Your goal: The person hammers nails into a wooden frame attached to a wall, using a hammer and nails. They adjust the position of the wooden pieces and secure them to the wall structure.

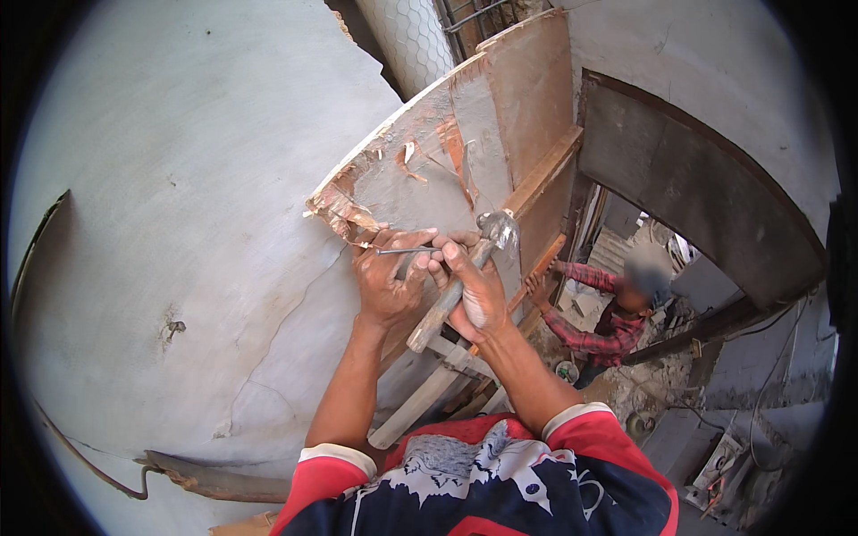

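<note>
Two bare hands, head view: the left hand [384, 288] and the right hand [480, 297] are sitting side by side, fingertips close together.
Wooden-handled, grey metal-headed hammer [441, 313]: the right hand is gripping it by the handle, its head pointing away from the body.
Thin, dark metal nail [402, 251]: lying between the fingers of both hands; whether the narrowly curled left hand is gripping it, I cannot tell.
Flat, grey-brown, torn-edged wooden panel [534, 82]: standing just beyond both hands.
Co-worker in a red plaid shirt [617, 330]: grasping an orange-brown wooden bar [547, 255].
</note>
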Demonstrator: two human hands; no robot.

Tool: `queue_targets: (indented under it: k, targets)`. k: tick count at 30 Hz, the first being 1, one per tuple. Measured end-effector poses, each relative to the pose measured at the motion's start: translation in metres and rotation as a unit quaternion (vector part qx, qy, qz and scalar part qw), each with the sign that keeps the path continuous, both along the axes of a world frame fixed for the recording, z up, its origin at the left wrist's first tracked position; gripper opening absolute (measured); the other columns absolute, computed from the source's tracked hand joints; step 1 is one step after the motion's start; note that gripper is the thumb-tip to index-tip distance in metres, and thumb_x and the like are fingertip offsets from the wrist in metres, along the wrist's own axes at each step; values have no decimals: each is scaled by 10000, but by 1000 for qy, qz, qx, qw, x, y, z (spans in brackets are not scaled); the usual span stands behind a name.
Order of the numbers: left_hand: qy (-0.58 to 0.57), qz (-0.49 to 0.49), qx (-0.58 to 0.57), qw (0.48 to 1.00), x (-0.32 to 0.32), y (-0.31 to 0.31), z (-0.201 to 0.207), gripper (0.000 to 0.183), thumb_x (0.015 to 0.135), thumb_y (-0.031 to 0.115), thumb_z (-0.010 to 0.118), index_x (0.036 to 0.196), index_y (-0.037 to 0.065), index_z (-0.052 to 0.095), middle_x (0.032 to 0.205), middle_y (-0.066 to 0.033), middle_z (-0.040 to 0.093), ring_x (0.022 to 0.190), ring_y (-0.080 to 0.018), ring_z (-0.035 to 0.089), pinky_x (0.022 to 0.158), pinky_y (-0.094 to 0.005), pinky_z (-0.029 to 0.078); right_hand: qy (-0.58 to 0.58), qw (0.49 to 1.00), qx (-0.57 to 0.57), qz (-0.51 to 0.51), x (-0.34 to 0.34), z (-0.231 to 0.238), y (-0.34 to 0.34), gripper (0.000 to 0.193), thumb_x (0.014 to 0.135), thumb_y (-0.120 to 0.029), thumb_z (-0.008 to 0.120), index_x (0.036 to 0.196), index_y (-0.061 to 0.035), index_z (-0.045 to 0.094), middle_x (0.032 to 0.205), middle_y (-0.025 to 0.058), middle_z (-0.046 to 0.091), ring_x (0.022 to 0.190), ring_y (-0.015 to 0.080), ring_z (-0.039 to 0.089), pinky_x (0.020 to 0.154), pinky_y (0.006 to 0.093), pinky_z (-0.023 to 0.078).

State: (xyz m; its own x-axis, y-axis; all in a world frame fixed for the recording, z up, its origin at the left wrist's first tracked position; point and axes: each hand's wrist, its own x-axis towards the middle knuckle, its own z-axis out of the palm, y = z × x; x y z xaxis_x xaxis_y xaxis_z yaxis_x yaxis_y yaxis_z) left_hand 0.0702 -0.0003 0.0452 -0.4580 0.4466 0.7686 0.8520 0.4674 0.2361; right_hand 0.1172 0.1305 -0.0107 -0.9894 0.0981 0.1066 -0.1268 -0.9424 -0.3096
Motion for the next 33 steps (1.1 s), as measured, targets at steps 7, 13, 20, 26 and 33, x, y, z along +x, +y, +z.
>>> queue_targets:
  k: [7,13,20,26,33]
  targets:
    - [20,-33,77,996,-5,-4,-9,155,1016,184,620,1050,56,699,913,-84,761,938,-314,737,1063,-517,459,-10,997,74,-16,10,23,3,302,1030,-147,645,1265,2,530,1197,155,638,1092,245,677,861,404,622]
    - [46,-28,26,998,1,-16,3,84,1043,132,572,1074,69,617,920,-102,697,985,-312,695,1090,-543,454,5,920,342,-191,-25,-21,1,436,1043,-261,623,1356,22,514,1419,194,560,1308,287,566,1076,433,494]
    - [222,2,-132,966,-15,-6,66,197,892,72,726,1074,84,650,1017,-86,672,980,-325,661,931,-481,542,5,869,431,-245,-29,-26,-16,440,1057,-293,579,1347,31,516,1523,219,497,1369,268,520,1124,394,409]
    - [295,120,-183,930,-52,-6,61,158,892,76,728,1037,98,670,1006,-66,699,1001,-290,691,890,-398,566,-12,924,375,-70,-26,-20,-4,360,1048,-260,585,1277,14,535,1200,134,649,1141,218,614,1030,368,472]
    - [290,113,-229,922,-48,-4,69,289,777,59,793,1049,133,730,1038,-37,694,1010,-261,677,858,-378,563,-33,864,467,185,103,-32,20,375,1027,-264,610,1301,-19,532,951,71,611,661,125,607,649,307,532]
